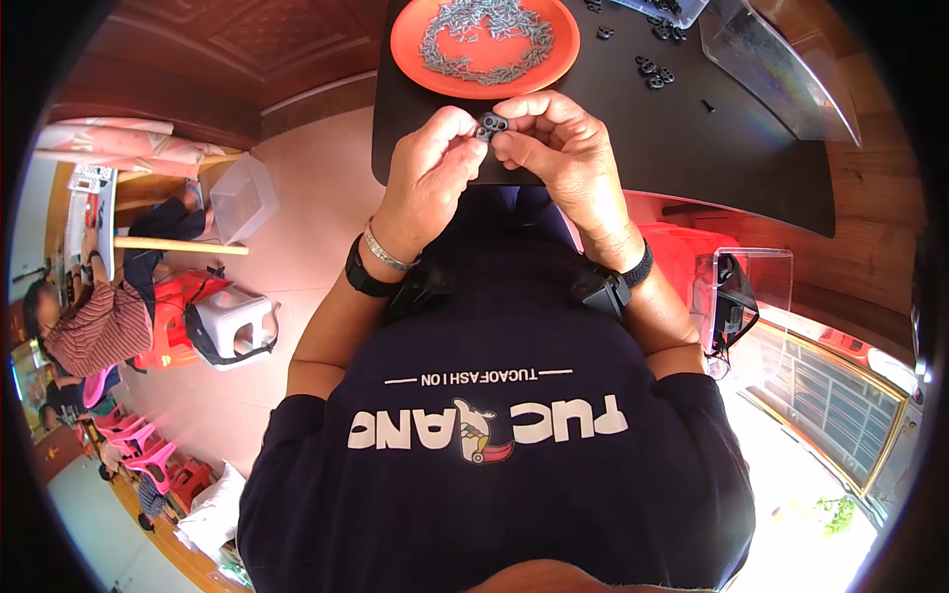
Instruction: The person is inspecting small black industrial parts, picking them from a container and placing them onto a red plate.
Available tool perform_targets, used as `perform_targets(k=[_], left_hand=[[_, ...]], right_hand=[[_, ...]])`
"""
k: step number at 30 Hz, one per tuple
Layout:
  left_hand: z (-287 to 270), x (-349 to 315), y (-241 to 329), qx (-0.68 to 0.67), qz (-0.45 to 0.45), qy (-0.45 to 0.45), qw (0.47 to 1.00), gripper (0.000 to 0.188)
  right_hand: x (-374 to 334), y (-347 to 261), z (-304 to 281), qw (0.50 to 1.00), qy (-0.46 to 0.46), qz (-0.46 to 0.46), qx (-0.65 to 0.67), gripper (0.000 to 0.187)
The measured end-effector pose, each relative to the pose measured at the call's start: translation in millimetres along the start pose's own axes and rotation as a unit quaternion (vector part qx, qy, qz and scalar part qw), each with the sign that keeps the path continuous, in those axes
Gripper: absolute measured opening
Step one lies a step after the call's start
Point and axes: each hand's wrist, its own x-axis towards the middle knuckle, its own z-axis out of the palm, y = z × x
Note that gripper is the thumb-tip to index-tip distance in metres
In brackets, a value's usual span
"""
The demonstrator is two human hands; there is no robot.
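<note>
Over the near edge of the black table (682, 148), a small black plastic part (491, 126) with round holes is pinched between both my hands. My left hand (431, 170) closes thumb and forefinger on its left side. The fingertips of my right hand (565, 153) grip its right side, and they partly cover it. Just beyond my hands lies an orange plate (407, 54) with many small grey screw-like pieces (470, 71) spread in a ring and a heap. Several similar black parts (654, 74) lie loose on the table to the right of the plate.
Clear plastic bins (776, 69) stand at the table's right side. One small dark piece (708, 106) lies near them. To the left are a clear box (243, 201), a white stool (237, 321) over red stools, and a seated person in a striped top (104, 331).
</note>
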Motion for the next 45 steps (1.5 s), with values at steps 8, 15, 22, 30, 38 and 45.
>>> perform_targets(k=[8, 15, 22, 30, 38, 45], left_hand=[[-0.3, -0.7, 1.3, 0.007, -0.004, 0.001, 1.0, 0.005], [-0.4, -1.0, -2.5, 0.026, 0.011, 0.002, 1.0, 0.004], [2.2, -0.6, 3.8, 0.026, 0.005, 0.021, 0.999, 0.006], [1.7, -1.4, 3.1, 0.029, -0.012, 0.013, 0.999, 0.013], [3.4, 1.7, -1.9, 0.063, 0.115, 0.038, 0.991, 0.013], [0.5, 2.7, 1.1, 0.211, 0.211, 0.015, 0.954, 0.02]], right_hand=[[-1.9, -3.1, 1.2, 1.0, 0.02, 0.002, -0.011, 0.017], [-2.1, -1.8, 0.6, 0.999, 0.019, -0.008, -0.03, 0.016], [-3.0, -2.2, 1.3, 1.0, 0.013, -0.007, -0.027, 0.018], [-2.4, 0.1, 4.4, 1.0, -0.006, -0.011, -0.009, 0.029], [-2.0, -6.4, -0.9, 0.999, -0.024, 0.024, 0.028, 0.029], [-4.5, -10.0, -4.0, 0.998, -0.029, 0.022, 0.045, 0.03]])
